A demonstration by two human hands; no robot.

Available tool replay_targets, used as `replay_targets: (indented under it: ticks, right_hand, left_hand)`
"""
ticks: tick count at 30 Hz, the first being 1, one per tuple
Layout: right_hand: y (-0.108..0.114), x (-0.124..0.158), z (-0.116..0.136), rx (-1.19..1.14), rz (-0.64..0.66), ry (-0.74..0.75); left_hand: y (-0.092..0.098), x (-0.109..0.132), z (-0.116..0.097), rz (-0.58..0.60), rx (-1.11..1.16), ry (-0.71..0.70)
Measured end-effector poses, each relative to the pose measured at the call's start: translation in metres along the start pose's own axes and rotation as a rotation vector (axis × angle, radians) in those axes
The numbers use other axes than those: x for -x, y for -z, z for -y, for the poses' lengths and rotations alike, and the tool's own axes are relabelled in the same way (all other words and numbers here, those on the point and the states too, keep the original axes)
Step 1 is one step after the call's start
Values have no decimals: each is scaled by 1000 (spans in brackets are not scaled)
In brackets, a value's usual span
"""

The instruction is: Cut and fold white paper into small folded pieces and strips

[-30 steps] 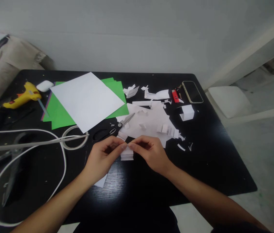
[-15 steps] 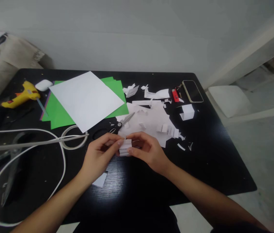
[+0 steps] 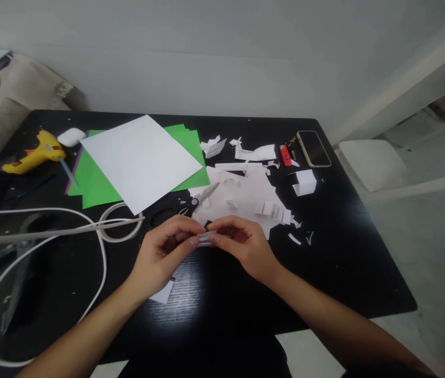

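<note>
Both my hands meet over the middle of the black table (image 3: 325, 273). My left hand (image 3: 163, 252) and my right hand (image 3: 242, 244) pinch a small folded white paper piece (image 3: 205, 239) between thumbs and fingertips, holding it a little above the table. Behind it lie black-handled scissors (image 3: 185, 207) and a cut white sheet with several small folded paper bits (image 3: 246, 202). A small white scrap (image 3: 163, 294) lies under my left wrist.
A white sheet (image 3: 139, 160) lies on green paper (image 3: 96, 184) at the back left. A yellow glue gun (image 3: 35, 152), a white case (image 3: 72, 136) and a looping white cable (image 3: 49, 226) are at the left. A phone (image 3: 313, 148), a red lighter (image 3: 285, 155) and a folded paper block (image 3: 305, 182) are at the back right.
The folded paper piece was turned and pressed flatter between my fingertips, and it rose slightly. My hands stayed in nearly the same spot.
</note>
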State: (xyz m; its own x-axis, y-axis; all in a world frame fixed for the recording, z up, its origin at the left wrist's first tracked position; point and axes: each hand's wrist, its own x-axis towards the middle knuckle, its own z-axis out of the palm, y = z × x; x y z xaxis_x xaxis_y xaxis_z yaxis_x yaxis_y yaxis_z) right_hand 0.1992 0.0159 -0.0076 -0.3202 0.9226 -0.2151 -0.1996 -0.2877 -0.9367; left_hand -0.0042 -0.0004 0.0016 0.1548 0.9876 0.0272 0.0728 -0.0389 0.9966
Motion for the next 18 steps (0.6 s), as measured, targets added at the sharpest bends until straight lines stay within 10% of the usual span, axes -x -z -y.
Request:
replay_targets:
  ticks: [18]
  right_hand:
    - [-3, 1, 3, 25, -6, -14]
  left_hand:
    - [-3, 2, 9, -37, -304, -174]
